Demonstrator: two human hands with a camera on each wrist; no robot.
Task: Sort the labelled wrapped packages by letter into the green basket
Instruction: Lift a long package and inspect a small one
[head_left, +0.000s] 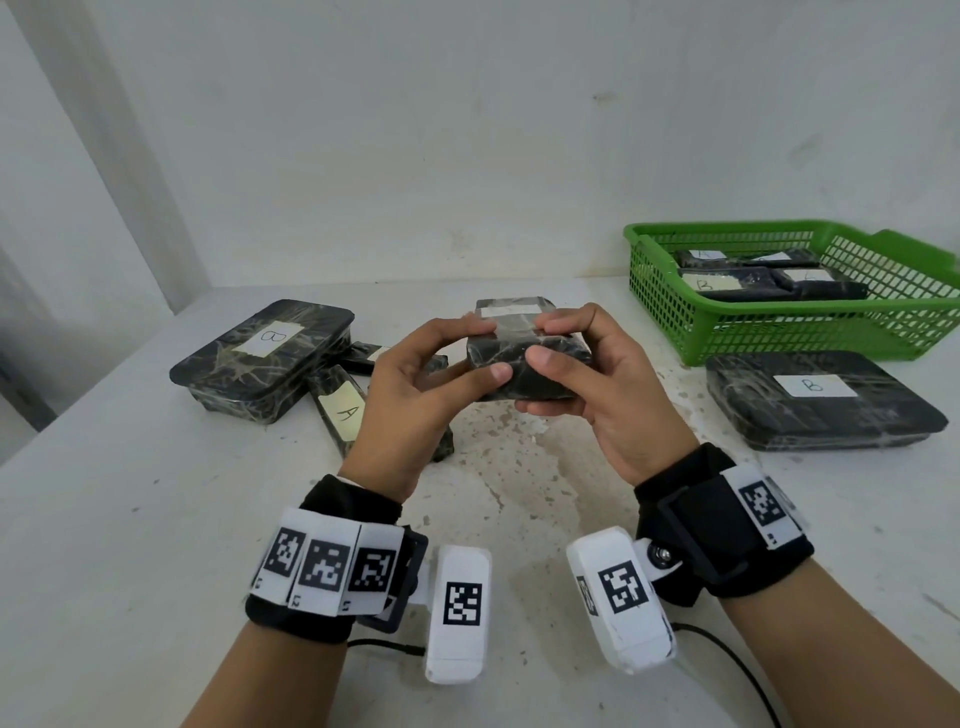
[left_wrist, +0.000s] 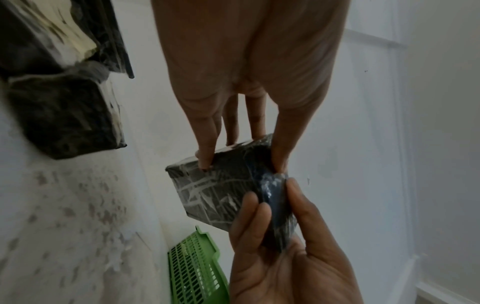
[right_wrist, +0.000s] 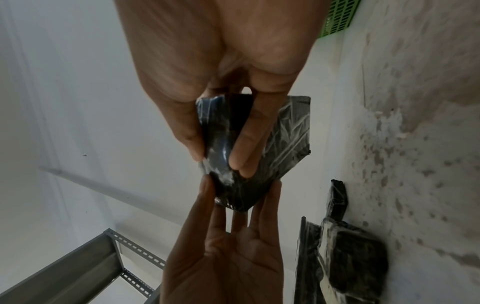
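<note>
Both hands, left hand (head_left: 415, 374) and right hand (head_left: 587, 374), pinching small package (head_left: 524, 364) above counter (head_left: 519, 519); label letter unreadable. Judged step: checking letter. Next: carry to green basket (head_left: 779, 332).

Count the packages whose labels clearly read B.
3: one far left on the table, one right of the hands below the basket, one inside the basket. Other labels are unreadable.

Glossy film-wrapped package (head_left: 524, 358); green plastic mesh basket (head_left: 670, 291).

Both hands raised mid-scene — left hand (head_left: 415, 384) and right hand (head_left: 597, 384) pinch one black plastic-wrapped block (head_left: 524, 358) between thumbs and fingertips.
</note>
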